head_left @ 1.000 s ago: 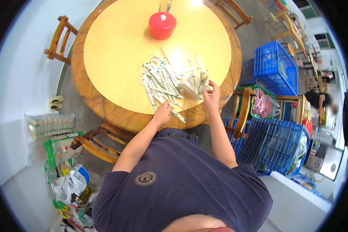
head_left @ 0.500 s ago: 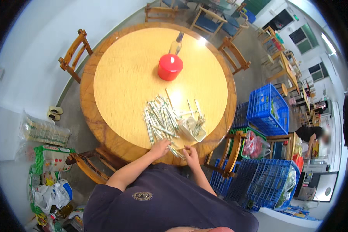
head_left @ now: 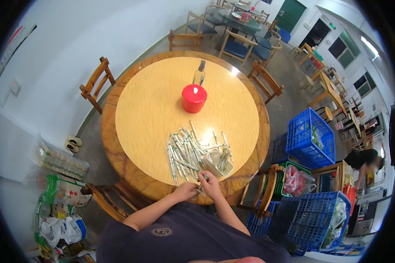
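At the near edge of a round wooden table (head_left: pixel 147 109), my left hand (head_left: pixel 186 192) is closed on one end of a slim white-and-green packet, which looks like wrapped chopsticks (head_left: pixel 200 191). My right hand (head_left: pixel 210 184) pinches the packet's other side, close by; its exact contents are hidden by the fingers. Just beyond lies a loose heap of similar wrapped chopsticks (head_left: pixel 182 151). To its right, a clear plastic container (head_left: pixel 213 163) leans tilted, with several sticks (head_left: pixel 224 158) in and against it.
Farther back stand a red round canister (head_left: pixel 194 99) and a bottle (head_left: pixel 199 73). Wooden chairs (head_left: pixel 97 83) ring the table. Blue crates (head_left: pixel 310 136) are stacked at the right, bags (head_left: pixel 66 230) lie at lower left. A person (head_left: pixel 363 160) bends at far right.
My hands have come together, and the packet is now held between them above the table edge. The whole view has shifted, showing more of the room's far end.
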A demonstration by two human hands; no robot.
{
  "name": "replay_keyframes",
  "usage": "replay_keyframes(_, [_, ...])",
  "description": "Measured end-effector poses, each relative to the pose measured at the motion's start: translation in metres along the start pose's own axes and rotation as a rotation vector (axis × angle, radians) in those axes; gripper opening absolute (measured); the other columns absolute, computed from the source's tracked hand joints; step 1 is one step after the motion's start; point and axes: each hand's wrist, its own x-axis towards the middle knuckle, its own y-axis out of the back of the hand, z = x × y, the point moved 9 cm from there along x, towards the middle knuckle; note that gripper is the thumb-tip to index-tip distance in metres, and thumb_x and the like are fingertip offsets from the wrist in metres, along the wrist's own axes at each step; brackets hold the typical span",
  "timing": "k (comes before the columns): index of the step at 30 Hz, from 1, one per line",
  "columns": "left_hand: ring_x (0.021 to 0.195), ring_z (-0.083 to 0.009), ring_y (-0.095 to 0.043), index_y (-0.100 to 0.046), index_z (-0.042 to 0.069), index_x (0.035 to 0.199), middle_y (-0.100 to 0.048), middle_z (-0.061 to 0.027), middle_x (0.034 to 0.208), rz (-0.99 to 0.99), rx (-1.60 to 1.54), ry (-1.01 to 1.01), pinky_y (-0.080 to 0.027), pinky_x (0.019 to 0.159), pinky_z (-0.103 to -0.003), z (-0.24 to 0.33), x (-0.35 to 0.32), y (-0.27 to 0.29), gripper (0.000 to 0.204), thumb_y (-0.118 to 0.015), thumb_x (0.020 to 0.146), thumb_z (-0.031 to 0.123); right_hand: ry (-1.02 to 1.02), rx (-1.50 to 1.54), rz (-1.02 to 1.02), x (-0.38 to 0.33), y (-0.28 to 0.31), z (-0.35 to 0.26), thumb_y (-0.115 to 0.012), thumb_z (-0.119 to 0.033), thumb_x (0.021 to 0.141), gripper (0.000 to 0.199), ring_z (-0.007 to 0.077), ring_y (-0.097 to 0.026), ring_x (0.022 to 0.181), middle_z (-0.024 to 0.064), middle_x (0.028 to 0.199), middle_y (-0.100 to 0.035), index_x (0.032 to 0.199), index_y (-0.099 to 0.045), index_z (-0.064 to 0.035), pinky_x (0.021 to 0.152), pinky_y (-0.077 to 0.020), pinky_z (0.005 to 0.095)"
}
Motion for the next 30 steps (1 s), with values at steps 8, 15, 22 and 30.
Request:
replay_keyframes(8, [0.052, -0.0064, -0.052, -0.073, 0.007, 0.110, -0.063, 0.0019, 0.070, 0.093, -0.405, 0.315, -0.044, 0.049, -0.025, 0.012, -0.011, -0.034, 0.022, -0.068, 0.095, 0.023, -0.123, 0.173, -0.107, -0.026, 0.059, 0.001, -0.061, -0.023, 0.100, 0.027, 0.0082, -0.060, 0.078, 0.0023, 0.092, -0.068, 0.119, -0.065, -0.0046, 0.068, -0.0486, 0.0255])
replay_keyframes(15, [0.054, -0.0053, -0.051, -0.072, 0.006, 0.108, -0.060, 0.0029, 0.071, 0.097, -0.575, 0.292, -0.040, 0.050, -0.023, 0.036, 0.018, -0.088, 0.026, -0.069, 0.096, 0.029, -0.069, 0.079, -0.146, -0.038, 0.118, 0.008, -0.064, -0.015, 0.098, 0.030, 0.0070, -0.057, 0.078, -0.0006, 0.085, -0.064, 0.125, -0.062, -0.0030, 0.068, -0.0475, 0.0232])
replay_keyframes(22, [0.054, -0.0059, -0.054, -0.066, 0.003, 0.113, -0.070, -0.0013, 0.087, 0.239, -0.648, 0.360, -0.043, 0.049, -0.022, 0.049, 0.024, -0.137, 0.027, -0.065, 0.098, 0.025, -0.020, 0.010, -0.239, -0.043, 0.158, 0.025, -0.068, -0.013, 0.094, 0.027, 0.0070, -0.051, 0.068, -0.0006, 0.077, -0.059, 0.119, -0.063, -0.0036, 0.061, -0.0437, 0.0241])
replay_keyframes(30, [0.047, -0.0086, -0.052, -0.067, 0.002, 0.101, -0.060, -0.0012, 0.066, 0.528, -0.575, 0.373, -0.045, 0.047, -0.026, 0.030, 0.003, -0.123, 0.033, -0.054, 0.104, 0.032, 0.354, -0.242, -0.097, -0.023, 0.187, -0.031, -0.069, -0.010, 0.091, 0.031, 0.0128, -0.054, 0.068, 0.0046, 0.076, -0.058, 0.121, -0.063, -0.0014, 0.064, -0.0466, 0.0290])
